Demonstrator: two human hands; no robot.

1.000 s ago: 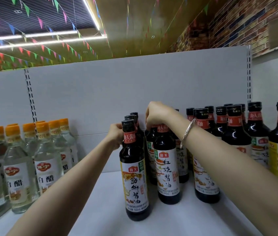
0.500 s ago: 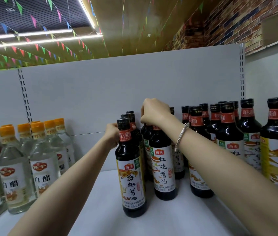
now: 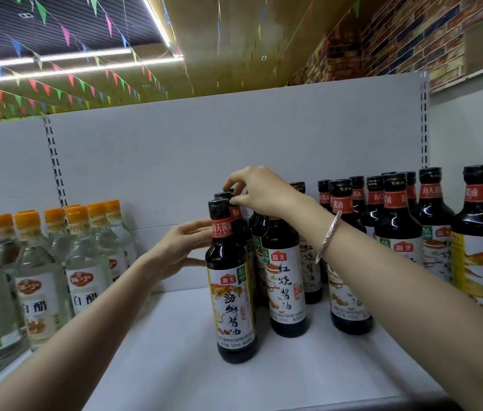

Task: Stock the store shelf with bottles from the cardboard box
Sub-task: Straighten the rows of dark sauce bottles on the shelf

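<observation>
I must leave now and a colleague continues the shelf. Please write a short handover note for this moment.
Left hand: open, fingers straight against the side of the front soy sauce bottle.
Right hand: fingertips pinch the cap of a bottle behind it.
Done: dark soy bottles stand upright on the white shelf, centre and right; the vinegar bottles are at left.
Left: straighten this row. The cardboard box is out of view, so remaining stock is unknown.

front soy bottle (image 3: 232,295): 海天, 海鲜酱油, 500mL | next bottle (image 3: 286,280): 红烧酱油 | vinegar bottle (image 3: 86,280): 保宁, 白醋
</observation>
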